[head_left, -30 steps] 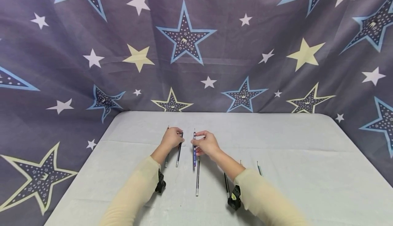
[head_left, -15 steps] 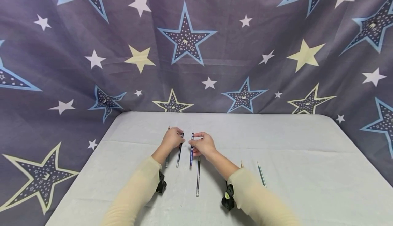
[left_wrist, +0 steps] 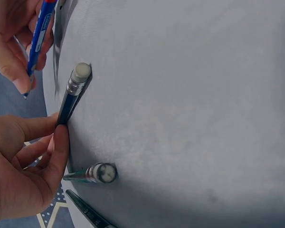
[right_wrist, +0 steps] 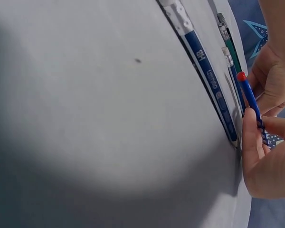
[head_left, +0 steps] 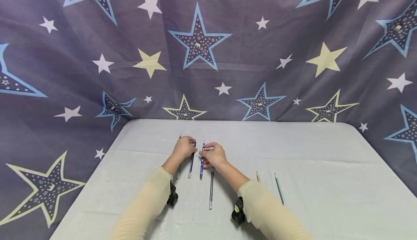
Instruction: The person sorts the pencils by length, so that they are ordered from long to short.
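Note:
My left hand (head_left: 184, 147) pinches a dark pencil (head_left: 191, 165) between thumb and finger; its pale eraser (left_wrist: 81, 72) points toward me. A dark blue pencil (head_left: 201, 169) with white spots and a red end (right_wrist: 241, 76) is pinched in my right hand (head_left: 215, 155). The two pencils stand nearly side by side, a small gap between them. Left of the held dark pencil lies a greenish pencil (left_wrist: 80, 176), partly hidden under my left hand in the head view. Just below my right hand, a dark HB pencil (right_wrist: 210, 80) with a white end lies on the table.
To the right, a teal pencil (head_left: 279, 189) lies slanted on the white-covered table (head_left: 325, 196). A tan pencil tip (head_left: 258, 176) shows beside my right sleeve (head_left: 270, 207), which hides the rest. A star-patterned curtain (head_left: 247, 62) hangs behind the table's far edge.
My right hand has shifted slightly left with the blue pencil, closer to the left hand's pencil. The right sleeve has moved left, uncovering more of the teal pencil. My left hand has barely moved.

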`<state>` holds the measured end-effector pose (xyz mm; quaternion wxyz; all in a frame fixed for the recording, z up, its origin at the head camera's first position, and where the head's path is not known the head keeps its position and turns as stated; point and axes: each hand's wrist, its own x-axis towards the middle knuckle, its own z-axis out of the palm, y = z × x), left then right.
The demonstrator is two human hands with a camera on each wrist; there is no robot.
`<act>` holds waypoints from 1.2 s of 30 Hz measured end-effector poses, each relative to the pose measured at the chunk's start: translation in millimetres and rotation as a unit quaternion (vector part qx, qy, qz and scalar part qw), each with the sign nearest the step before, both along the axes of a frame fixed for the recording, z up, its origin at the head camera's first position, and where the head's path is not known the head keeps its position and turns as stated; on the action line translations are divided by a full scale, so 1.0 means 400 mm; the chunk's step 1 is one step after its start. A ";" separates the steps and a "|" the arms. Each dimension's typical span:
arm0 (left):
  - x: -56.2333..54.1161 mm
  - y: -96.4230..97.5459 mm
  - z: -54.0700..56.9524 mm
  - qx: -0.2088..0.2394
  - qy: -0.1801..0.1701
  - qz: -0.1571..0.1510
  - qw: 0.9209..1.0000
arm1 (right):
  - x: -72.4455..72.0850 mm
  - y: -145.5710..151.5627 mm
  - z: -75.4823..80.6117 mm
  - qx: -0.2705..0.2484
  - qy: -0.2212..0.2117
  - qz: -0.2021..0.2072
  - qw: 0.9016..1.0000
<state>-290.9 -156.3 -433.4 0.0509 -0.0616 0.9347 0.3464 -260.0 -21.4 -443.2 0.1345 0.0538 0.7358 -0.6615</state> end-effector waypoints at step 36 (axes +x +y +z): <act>-0.005 -0.001 0.001 -0.010 -0.004 -0.003 1.000 | 0.006 -0.042 -0.021 0.136 0.084 -0.002 0.987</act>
